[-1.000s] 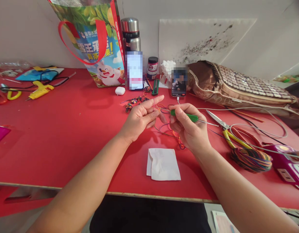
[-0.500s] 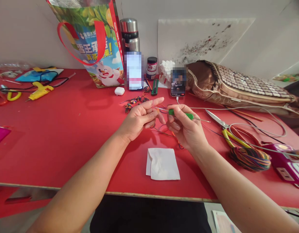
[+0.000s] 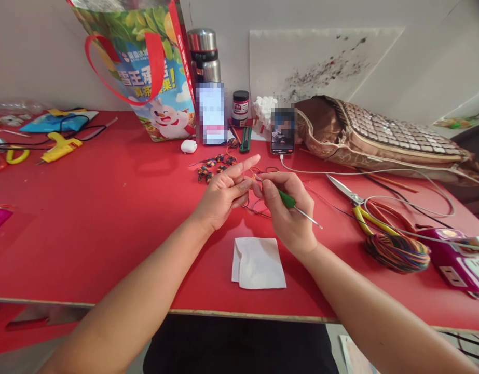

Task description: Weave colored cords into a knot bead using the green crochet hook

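Note:
Thumb and fingers of my left hand (image 3: pixel 228 191) pinch multicoloured yarn (image 3: pixel 253 177), with the index finger stretched out and a strand looped over it. Close beside it, my right hand (image 3: pixel 289 208) grips a crochet hook with a green handle (image 3: pixel 286 199). One metal end of the hook sticks out below the palm; the other is mostly hidden by the fingers, near the yarn. Loose strands hang beneath both hands. Just behind my left hand lies a knotted multicoloured piece (image 3: pixel 211 165). A folded white tissue (image 3: pixel 260 264) rests in front of me.
To the right are scissors (image 3: pixel 354 197), a yarn ball (image 3: pixel 398 252), a purple power strip (image 3: pixel 453 259) and a patterned bag (image 3: pixel 379 137). Behind stand two phones, one a charging phone (image 3: pixel 283 132), a jar (image 3: pixel 240 108) and a steel flask (image 3: pixel 203 54). A yellow glue gun (image 3: pixel 60 148) lies left.
My right hand has turned, so the hook's rear end now points down and right instead of nearly level. Its fingers have come closer to the yarn at my left hand.

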Action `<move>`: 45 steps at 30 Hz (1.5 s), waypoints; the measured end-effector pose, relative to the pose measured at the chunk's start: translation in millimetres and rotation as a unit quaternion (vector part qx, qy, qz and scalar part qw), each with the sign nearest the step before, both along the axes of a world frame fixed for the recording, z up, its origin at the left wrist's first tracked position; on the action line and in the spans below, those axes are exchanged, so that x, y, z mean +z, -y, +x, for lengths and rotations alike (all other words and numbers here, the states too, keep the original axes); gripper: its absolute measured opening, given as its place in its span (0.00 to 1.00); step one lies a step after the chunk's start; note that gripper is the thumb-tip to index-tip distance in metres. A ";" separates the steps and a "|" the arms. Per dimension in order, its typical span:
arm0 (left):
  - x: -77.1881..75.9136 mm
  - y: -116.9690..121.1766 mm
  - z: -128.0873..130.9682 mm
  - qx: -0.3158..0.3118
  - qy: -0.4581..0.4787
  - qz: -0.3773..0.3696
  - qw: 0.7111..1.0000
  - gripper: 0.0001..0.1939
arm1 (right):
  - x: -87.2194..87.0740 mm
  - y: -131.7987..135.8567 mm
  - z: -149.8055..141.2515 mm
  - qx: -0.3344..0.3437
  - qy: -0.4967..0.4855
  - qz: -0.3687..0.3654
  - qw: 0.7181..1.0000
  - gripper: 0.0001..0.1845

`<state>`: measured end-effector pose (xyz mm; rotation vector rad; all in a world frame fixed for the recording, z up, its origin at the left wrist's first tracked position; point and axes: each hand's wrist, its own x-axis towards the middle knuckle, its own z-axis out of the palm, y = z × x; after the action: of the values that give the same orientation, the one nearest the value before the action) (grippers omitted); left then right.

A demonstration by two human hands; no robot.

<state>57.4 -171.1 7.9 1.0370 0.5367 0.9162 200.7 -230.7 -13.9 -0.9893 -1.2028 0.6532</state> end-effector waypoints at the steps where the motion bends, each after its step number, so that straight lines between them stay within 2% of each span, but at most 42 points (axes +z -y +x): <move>1: -0.7 0.7 1.1 -0.002 0.015 -0.015 1.000 0.29 | -2.5 0.6 -2.3 -0.003 0.011 0.011 1.000 0.06; 6: 0.3 4.4 3.0 -0.021 0.076 -0.060 0.995 0.35 | -8.9 2.5 -6.1 -0.006 0.029 0.051 0.998 0.06; 17: 6.5 11.6 7.2 -0.012 0.146 -0.111 0.983 0.44 | -5.9 4.8 -4.7 -0.026 0.041 0.053 0.997 0.08; 22: 5.5 9.5 4.0 -0.036 0.151 -0.117 0.981 0.42 | 1.3 3.1 -0.1 0.029 -0.030 0.025 0.999 0.08; 27: 1.9 3.1 -3.3 -0.056 0.156 -0.105 0.981 0.40 | 7.0 -1.8 7.2 0.097 -0.123 -0.017 0.988 0.08; 34: 4.2 -1.0 -6.2 -0.052 0.147 -0.123 0.980 0.40 | 9.3 -3.4 9.7 0.113 -0.164 -0.031 0.979 0.07; 45: 10.1 -0.5 -5.7 -0.039 0.180 -0.187 0.965 0.37 | 6.7 -5.5 12.0 0.114 -0.164 -0.022 0.980 0.06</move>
<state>51.7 -170.6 18.0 0.5305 0.3417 0.8669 212.8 -225.2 -7.1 -0.7477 -1.0180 0.9870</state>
